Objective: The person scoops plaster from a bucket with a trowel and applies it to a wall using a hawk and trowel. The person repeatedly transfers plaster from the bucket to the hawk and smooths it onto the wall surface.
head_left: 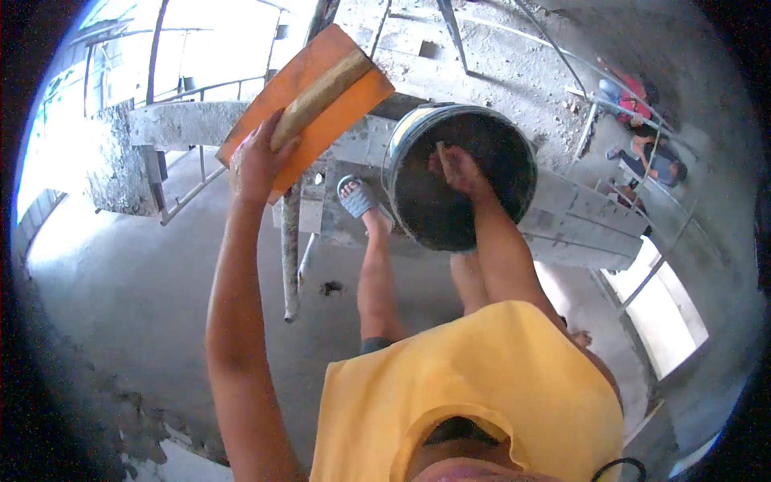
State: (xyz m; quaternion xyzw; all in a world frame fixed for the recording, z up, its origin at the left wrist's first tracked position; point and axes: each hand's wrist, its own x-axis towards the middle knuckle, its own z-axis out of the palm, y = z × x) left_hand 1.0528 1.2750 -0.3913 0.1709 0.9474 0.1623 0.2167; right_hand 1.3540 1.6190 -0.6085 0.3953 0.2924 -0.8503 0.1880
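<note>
My left hand (263, 157) is closed around the thick wooden bar handle of an orange plastering float (277, 88), lifted at the upper left with its handle side toward me. To the right of it, a large round dark bucket (430, 221) stands near my feet. My right hand (463, 170) reaches into its mouth, fingers curled around a short pale handle (441, 151). Whatever is at the other end of that handle cannot be made out against the dark inside. The two hands are well apart.
Scaffold planks (578, 213) run under the bucket and my slippered foot (353, 197). A metal pole (290, 265) stands close to the left foot, with grey floor below. Two people (642, 153) sit at the far right beyond metal rails.
</note>
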